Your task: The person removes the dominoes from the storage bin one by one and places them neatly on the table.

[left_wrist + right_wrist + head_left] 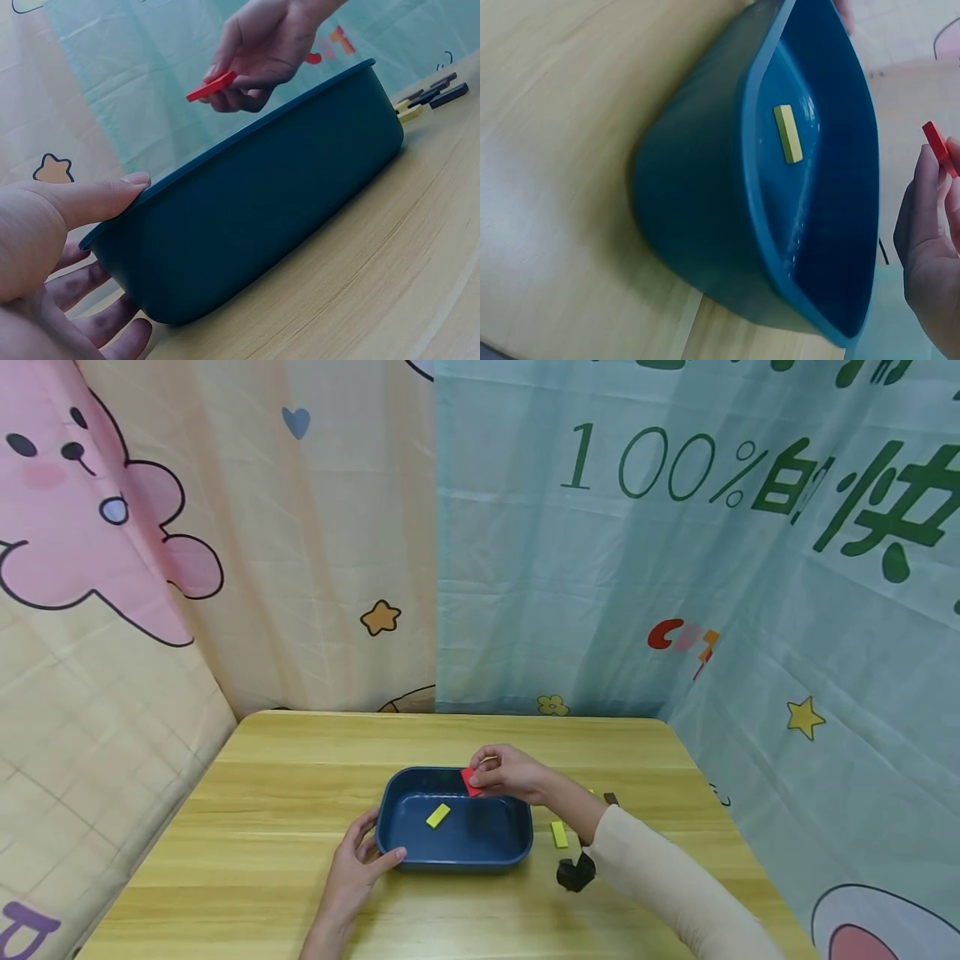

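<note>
A dark blue rectangular basin (454, 865) stands on the table, with one yellow block (438, 815) lying inside on its floor. At the basin's left end my left hand (358, 860) holds it, the thumb over the rim and the other fingers along the outer wall. Above the basin's far rim, my right hand (510, 774) pinches a small flat red block (470, 782) between thumb and fingers. The left wrist view shows the red block (211, 86) clear of the rim. In the right wrist view the yellow block (787, 133) lies alone on the visible floor.
Right of the basin, another yellow block (559, 835) lies on the wooden table (300, 777). A crumpled-looking black object (576, 872) sits near the right forearm, which partly hides several dark and yellow blocks (448, 96). Printed curtains (337, 527) hang behind the table.
</note>
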Demonstrator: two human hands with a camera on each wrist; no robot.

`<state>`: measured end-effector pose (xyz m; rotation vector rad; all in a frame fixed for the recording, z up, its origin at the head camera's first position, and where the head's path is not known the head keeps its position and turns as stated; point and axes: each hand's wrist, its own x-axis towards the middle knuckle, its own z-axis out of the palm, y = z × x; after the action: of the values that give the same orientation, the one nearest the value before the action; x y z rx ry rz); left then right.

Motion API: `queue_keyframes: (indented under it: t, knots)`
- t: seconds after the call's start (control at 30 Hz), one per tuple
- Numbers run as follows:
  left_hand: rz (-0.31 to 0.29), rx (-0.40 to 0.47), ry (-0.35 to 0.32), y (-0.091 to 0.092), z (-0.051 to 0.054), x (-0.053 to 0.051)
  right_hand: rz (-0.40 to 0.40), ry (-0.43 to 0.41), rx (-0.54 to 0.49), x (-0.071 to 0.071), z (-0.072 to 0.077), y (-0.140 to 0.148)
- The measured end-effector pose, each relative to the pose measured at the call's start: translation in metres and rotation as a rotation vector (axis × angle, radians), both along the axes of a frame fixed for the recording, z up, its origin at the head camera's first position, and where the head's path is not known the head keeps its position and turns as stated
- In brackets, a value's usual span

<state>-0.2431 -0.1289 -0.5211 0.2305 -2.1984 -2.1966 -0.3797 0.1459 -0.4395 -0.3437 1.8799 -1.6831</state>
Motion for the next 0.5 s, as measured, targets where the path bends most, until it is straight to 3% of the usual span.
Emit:
queue_keyframes:
  t: [0.5]
  knots:
    - [0.004, -0.007, 0.002, 0.000, 0.000, 0.000, -0.052, 0.034, -0.031, 0.012, 0.004, 0.034]
